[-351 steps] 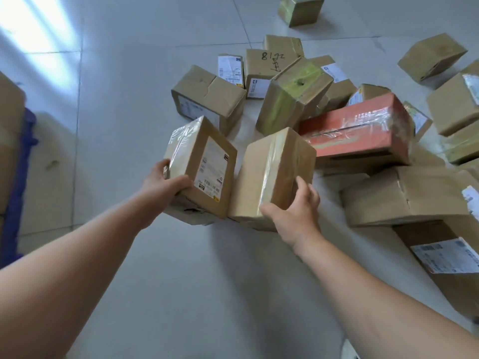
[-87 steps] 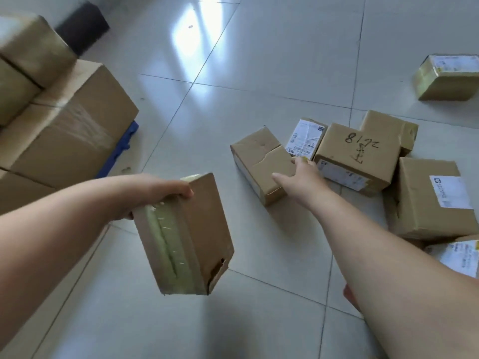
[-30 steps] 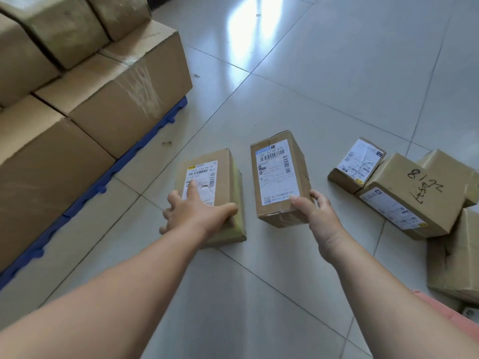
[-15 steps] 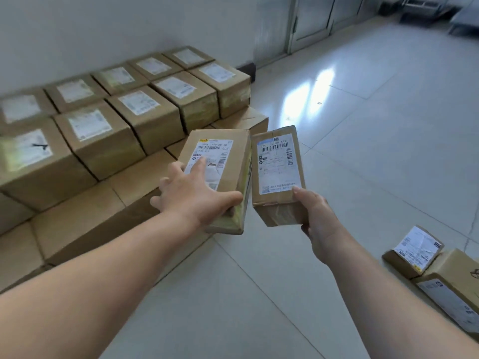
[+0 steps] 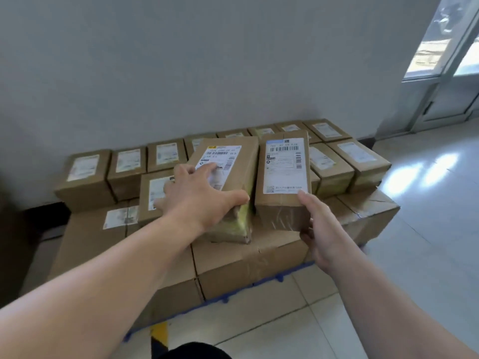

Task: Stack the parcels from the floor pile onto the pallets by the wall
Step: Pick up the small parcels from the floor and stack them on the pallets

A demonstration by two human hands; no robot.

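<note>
left hand: the left hand [image 5: 199, 198] lies spread over the top of the yellow-taped parcel [image 5: 243, 164], fingers across its label and thumb hooked round the near right edge, gripping it.
right hand: the right hand [image 5: 324, 229] holds the blue-label parcel [image 5: 285, 174] by its near end, thumb on the top corner and fingers curled underneath.
where the parcels are: both are in the air, side by side and almost touching, over the front of the base cartons [image 5: 248, 263] on the blue pallet [image 5: 285, 274] by the wall [image 5: 181, 60].
stack: the top-layer parcels [image 5: 334, 164] sit in rows, labels up; the slot in front looks open, but the held parcels hide it.
step: judged to be the set-down of both at once.
risk, grip: each parcel hangs from one hand at one end, so a tilt during lowering could let the far end drop first and land crooked.
risk, neighbours: lowering two together could knock a top-layer parcel out of line.
risk, edge: a parcel placed too far forward could overhang the cartons and tip to the floor [image 5: 414, 255].
risk, fingers: the right fingers underneath could get pinched.
</note>
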